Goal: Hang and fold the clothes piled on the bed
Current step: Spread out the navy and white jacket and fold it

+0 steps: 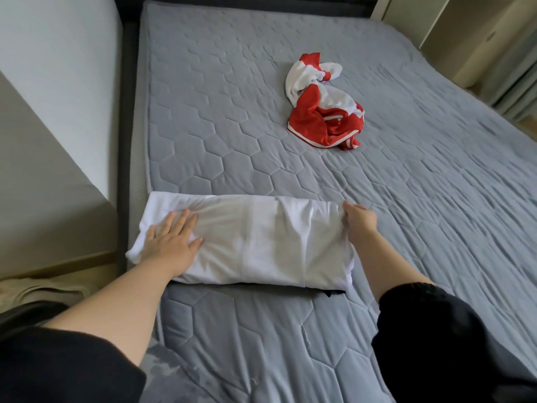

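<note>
- White garment point(261, 242): folded into a band, long axis left-right, near edge of bed point(290, 344).
- Left hand point(171, 239): flat, fingers spread, pressing its left end.
- Right hand point(359, 219): pinching its right edge.
- Red-and-white garment point(322, 109): crumpled, well apart, mid-bed.

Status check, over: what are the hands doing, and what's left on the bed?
Left hand flat on folded white garment. Right hand pinches its right edge. Still unfolded: crumpled red-and-white garment, farther up grey quilted mattress. Nothing blocking.
</note>
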A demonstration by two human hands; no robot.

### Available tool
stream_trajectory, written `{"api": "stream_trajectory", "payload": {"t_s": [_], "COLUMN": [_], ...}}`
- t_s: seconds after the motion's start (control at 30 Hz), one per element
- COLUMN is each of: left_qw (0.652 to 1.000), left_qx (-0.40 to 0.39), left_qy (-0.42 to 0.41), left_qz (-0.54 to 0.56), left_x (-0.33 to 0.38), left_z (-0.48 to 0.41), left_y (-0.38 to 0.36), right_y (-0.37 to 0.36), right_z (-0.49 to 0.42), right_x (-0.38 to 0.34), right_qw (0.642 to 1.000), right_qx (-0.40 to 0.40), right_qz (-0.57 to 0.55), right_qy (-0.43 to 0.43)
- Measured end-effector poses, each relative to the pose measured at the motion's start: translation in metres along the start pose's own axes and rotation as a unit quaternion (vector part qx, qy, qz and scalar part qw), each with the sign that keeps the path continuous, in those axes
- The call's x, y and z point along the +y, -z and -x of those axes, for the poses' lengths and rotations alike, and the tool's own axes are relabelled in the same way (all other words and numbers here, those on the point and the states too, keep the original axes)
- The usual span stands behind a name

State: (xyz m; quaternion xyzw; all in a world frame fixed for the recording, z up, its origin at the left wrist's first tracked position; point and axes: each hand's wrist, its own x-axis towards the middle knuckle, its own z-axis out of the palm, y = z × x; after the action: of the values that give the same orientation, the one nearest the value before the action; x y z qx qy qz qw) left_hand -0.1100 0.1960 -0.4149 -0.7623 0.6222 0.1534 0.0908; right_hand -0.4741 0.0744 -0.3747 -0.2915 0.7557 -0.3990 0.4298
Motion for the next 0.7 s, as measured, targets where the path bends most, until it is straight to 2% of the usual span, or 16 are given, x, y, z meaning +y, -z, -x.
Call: {"api": "stream_trajectory", "payload": {"t_s": [0.07,0.17,0.23,0.33,0.4,0.47,0.53,0.57,0.6,0.63,0.7], "left_qw": [1.000,1.000,1.000,1.000,1.000,1.000,1.000,1.000,1.000,0.999,0.999], "left_qx": [-0.009,-0.013,-0.010,-0.005,-0.004,-0.007,-0.010,-0.010,-0.010,-0.011,-0.012], "left_qy": [0.011,0.021,0.023,0.023,0.023,0.023,0.024,0.023,0.020,0.017,0.016], "left_qz": [0.007,0.012,0.014,0.017,0.016,0.015,0.017,0.019,0.022,0.026,0.028], "left_x": [0.001,0.000,0.000,0.000,0.001,0.002,0.002,0.001,0.000,0.000,0.000], "left_z": [0.000,0.000,-0.001,-0.002,-0.002,-0.001,0.000,0.000,0.000,0.000,-0.002], "left_y": [-0.001,-0.004,-0.006,-0.007,-0.006,-0.005,-0.003,-0.002,-0.001,-0.001,-0.001], "right_y": [0.008,0.017,0.016,0.008,-0.007,-0.033,-0.056,-0.063,-0.065,-0.063,-0.057], "right_z": [-0.008,-0.009,-0.005,0.004,0.022,0.043,0.056,0.057,0.054,0.049,0.040], "right_x": [0.004,0.015,0.017,0.013,0.005,-0.004,0.001,0.011,0.022,0.032,0.042], "right_qw": [0.999,0.995,0.991,0.966,0.930,0.882,0.818,0.793,0.782,0.790,0.827], "right_qx": [0.040,-0.004,0.003,0.082,0.082,0.021,-0.084,-0.129,-0.160,-0.171,-0.151], "right_qz": [-0.012,0.066,0.124,0.226,0.269,0.295,0.360,0.409,0.460,0.494,0.498], "right_qy": [-0.032,-0.068,-0.048,0.097,0.238,0.366,0.441,0.432,0.389,0.322,0.213]}}
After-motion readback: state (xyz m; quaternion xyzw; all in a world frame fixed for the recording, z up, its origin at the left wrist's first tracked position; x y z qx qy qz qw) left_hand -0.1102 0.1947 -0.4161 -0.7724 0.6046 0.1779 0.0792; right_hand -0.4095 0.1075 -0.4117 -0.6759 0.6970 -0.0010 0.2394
